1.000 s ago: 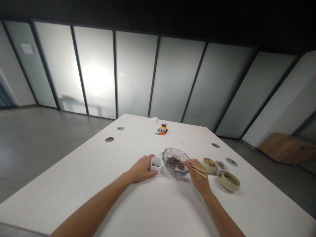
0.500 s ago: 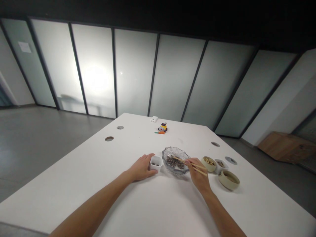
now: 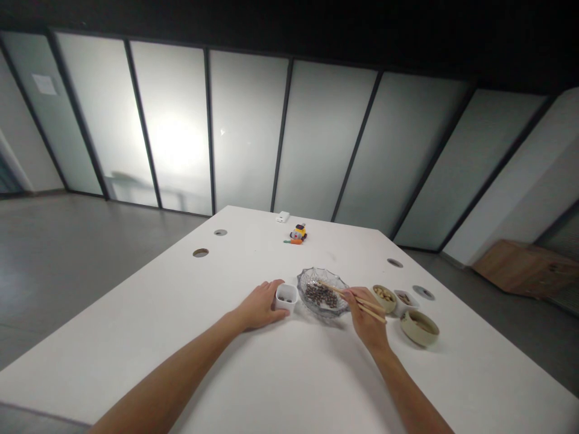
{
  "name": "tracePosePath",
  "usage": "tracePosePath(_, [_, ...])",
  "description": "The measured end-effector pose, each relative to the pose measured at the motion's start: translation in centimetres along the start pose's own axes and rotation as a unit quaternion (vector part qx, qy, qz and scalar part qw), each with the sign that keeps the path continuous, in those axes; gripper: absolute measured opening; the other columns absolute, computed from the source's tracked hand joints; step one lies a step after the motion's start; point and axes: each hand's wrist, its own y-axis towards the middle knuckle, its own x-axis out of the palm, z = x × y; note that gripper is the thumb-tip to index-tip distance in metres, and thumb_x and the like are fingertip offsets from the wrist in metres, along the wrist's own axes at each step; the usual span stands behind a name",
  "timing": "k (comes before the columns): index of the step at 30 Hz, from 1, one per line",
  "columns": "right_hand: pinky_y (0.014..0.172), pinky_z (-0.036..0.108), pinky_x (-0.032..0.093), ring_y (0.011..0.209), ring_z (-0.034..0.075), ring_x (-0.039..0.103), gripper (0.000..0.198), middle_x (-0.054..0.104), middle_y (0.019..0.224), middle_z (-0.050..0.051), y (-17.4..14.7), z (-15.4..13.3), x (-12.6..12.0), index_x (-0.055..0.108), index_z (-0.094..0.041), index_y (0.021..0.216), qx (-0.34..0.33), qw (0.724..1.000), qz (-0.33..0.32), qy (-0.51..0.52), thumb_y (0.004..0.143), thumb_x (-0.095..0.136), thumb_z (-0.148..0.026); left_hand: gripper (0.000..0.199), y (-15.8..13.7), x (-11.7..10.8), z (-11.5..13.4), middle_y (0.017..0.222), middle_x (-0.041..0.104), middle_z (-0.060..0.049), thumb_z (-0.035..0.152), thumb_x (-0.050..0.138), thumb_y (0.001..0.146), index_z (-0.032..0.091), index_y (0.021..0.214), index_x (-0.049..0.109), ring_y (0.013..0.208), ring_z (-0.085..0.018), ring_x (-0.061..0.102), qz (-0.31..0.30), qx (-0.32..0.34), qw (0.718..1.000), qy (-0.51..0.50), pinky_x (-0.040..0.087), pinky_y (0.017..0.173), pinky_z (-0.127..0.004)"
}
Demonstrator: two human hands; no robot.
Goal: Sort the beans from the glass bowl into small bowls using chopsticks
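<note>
Beside scalloped glass bowl (image 3: 333,279), squarish cup (image 3: 291,307)

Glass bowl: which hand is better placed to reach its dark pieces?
Probably the right hand: it holds chopsticks whose tips are over the bowl. The left hand is on the cup, beside the bowl.

The white tabletop (image 3: 190,325) offers passage left of the left hand (image 3: 262,306); a scalloped clear-glass bowl (image 3: 333,279) and two round beige bowls (image 3: 413,336) hem in the right hand (image 3: 366,316).
</note>
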Motion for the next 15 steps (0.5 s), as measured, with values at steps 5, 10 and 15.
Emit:
tracePosePath(5, [0.078, 0.047, 0.069, 0.079, 0.028, 0.078, 0.052, 0.081, 0.088, 0.009, 0.2, -0.4, 0.1, 0.077, -0.024, 0.089, 0.078, 0.993, 0.039, 0.083, 0.106, 0.066, -0.072, 0.077, 0.0, 0.0, 0.1, 0.145, 0.072, -0.017, 0.049, 0.08, 0.092, 0.022, 0.158, 0.052, 0.135, -0.04, 0.067, -0.001, -0.004, 1.0, -0.002, 0.052, 0.116, -0.051])
tracePosePath(10, [0.079, 0.05, 0.073, 0.077, 0.029, 0.082, 0.043, 0.082, 0.092, 0.009, -0.1, -1.5, 0.8, 0.075, -0.024, 0.093, 0.147, 0.959, 0.046, 0.236, 0.106, 0.071, -0.065, 0.077, 0.0, -0.2, 0.5, 0.144, 0.072, -0.017, 0.047, 0.081, 0.091, 0.022, 0.158, 0.053, 0.134, -0.04, 0.067, -0.002, -0.011, 1.0, -0.003, 0.053, 0.115, -0.051])
tracePosePath(15, [0.07, 0.042, 0.07, 0.077, 0.028, 0.079, 0.053, 0.081, 0.091, 0.01, 0.0, -3.3, 0.5, 0.079, -0.024, 0.087, 0.11, 0.972, -0.07, 0.195, 0.102, 0.07, -0.074, 0.074, -0.1, -0.3, 0.6, 0.142, 0.072, -0.017, 0.047, 0.081, 0.091, 0.022, 0.156, 0.055, 0.133, -0.039, 0.067, -0.004, -0.012, 1.0, 0.0, 0.053, 0.114, -0.05])
